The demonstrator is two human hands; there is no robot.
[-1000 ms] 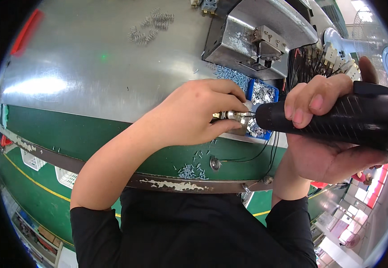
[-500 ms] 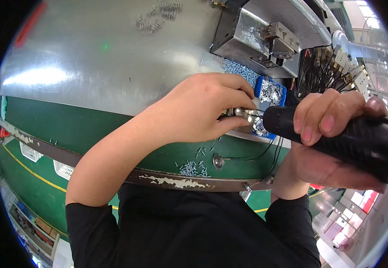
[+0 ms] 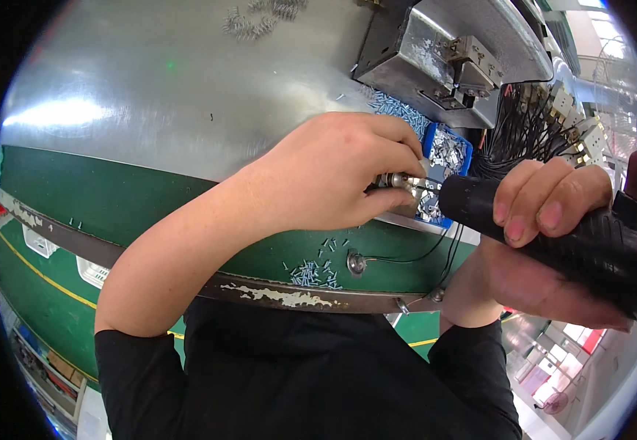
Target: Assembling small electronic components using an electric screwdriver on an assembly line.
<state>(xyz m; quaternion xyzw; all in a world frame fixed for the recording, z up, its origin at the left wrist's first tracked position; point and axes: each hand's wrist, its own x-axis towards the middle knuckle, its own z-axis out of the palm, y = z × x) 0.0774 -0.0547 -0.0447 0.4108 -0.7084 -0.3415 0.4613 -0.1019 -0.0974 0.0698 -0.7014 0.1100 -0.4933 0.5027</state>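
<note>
My left hand (image 3: 348, 169) pinches a small metal part (image 3: 393, 180) between thumb and fingers, just above the table's front strip. Most of the part is hidden by the fingers, so its exact kind cannot be made out. In my right hand (image 3: 553, 205) lies a black electric screwdriver (image 3: 469, 199), held level with its nose pointing left. Its thin bit (image 3: 430, 189) reaches to the part at my left fingertips. My right fingers wrap the body while the thumb stands up off it. Behind the bit is a blue bin (image 3: 470, 158) of small metal pieces.
Loose screws (image 3: 399, 108) lie beside a metal fixture (image 3: 436, 66); more screws (image 3: 314, 274) sit on the green strip near a round metal piece (image 3: 356, 263) with wires. Black cables (image 3: 513, 128) bunch at the right. Springs (image 3: 249, 26) lie at the far side.
My right thumb has lifted off the screwdriver. Slightly more of the bit shows between its nose and my left fingertips. The whole view has shifted a little; both hands keep their grip.
</note>
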